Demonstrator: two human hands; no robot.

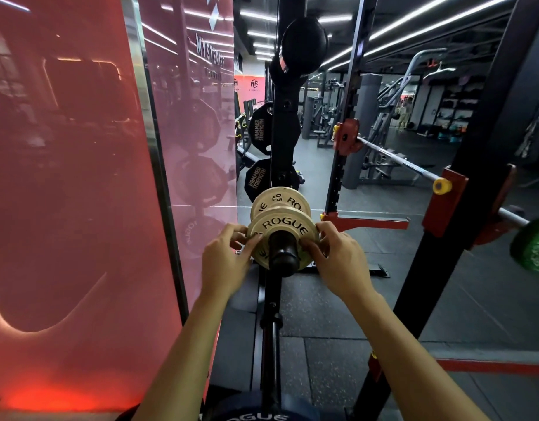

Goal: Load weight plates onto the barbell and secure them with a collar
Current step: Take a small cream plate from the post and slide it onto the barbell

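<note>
A small tan Rogue plate (pixel 281 226) sits on a black horizontal peg (pixel 283 253) of the rack, peg end pointing at me. My left hand (pixel 227 262) grips the plate's left rim and my right hand (pixel 338 259) grips its right rim. A second small tan plate (pixel 280 200) marked 0.5 sits further back on the same peg. The barbell (pixel 395 158) rests in the rack's red hooks to the right, with a green plate (pixel 533 247) on its near end. No collar is in view.
Black Hammer Strength plates (pixel 259 133) hang on the rack upright (pixel 281 141) behind. A red glossy wall panel (pixel 64 177) stands close on my left. A black rack post (pixel 444 208) rises at right. A dark Rogue plate (pixel 256 416) lies at the bottom edge.
</note>
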